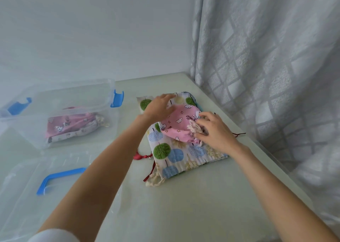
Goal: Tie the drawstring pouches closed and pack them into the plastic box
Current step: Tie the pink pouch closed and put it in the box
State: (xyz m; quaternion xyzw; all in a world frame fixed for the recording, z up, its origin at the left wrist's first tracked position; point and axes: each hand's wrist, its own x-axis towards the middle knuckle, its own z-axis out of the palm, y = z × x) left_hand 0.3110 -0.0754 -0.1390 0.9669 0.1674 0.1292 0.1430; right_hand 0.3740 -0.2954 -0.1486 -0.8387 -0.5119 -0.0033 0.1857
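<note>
- Pale surface [184, 205] carries everything, curtain [266, 66] at its right edge.
- Clear plastic box [55, 101], left, holds a pink pouch [70, 126]; its lid [36, 186] lies nearer.
- Tree-print pouch [171, 155] lies flat in the middle, pink cloud pouch [179, 123] on top.
- Left hand [158, 107] rests on the pink cloud pouch, grip released.
- Right hand [213, 129] pinches its cream drawstring [193, 127].

Pink pouch [179, 124] lies atop tree-print pouches [171, 153]; another in clear box [55, 101].
</note>
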